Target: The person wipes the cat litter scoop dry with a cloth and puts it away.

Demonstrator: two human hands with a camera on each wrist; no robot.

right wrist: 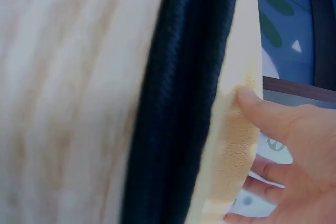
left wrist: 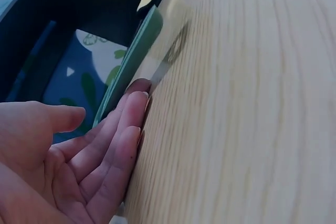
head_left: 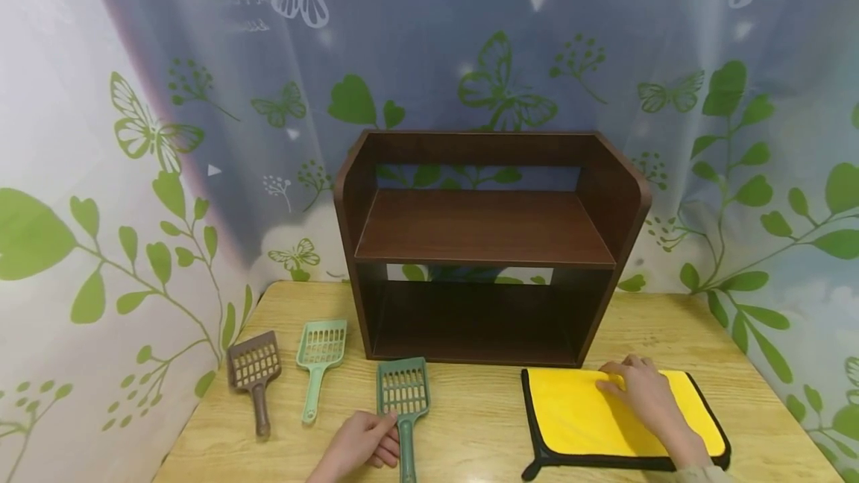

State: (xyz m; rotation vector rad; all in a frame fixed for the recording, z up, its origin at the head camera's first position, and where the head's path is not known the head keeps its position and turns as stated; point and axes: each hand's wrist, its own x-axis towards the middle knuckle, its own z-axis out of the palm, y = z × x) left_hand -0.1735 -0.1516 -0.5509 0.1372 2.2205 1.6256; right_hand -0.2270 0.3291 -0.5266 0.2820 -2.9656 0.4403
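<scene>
A dark green litter scoop (head_left: pixel 407 446) lies on the table, its slotted head toward the shelf. My left hand (head_left: pixel 362 442) is at the left of its handle. In the left wrist view, the fingers are extended near the scoop (left wrist: pixel 134 56), with the thumb apart; whether they touch it is hard to tell. To the right, a folded yellow towel (head_left: pixel 570 408) with black edging lies flat. My right hand (head_left: pixel 647 405) rests on its top. In the right wrist view, the thumb touches the yellow cloth (right wrist: pixel 236 140), while the fingertips are partly hidden behind it.
A dark brown two-tier shelf (head_left: pixel 490 226) stands at the back middle of the wooden table (head_left: pixel 476 408). On the left lie a light green scoop (head_left: pixel 313 393) and a brown scoop (head_left: pixel 261 405). A patterned curtain (head_left: pixel 429 58) hangs behind and at the sides.
</scene>
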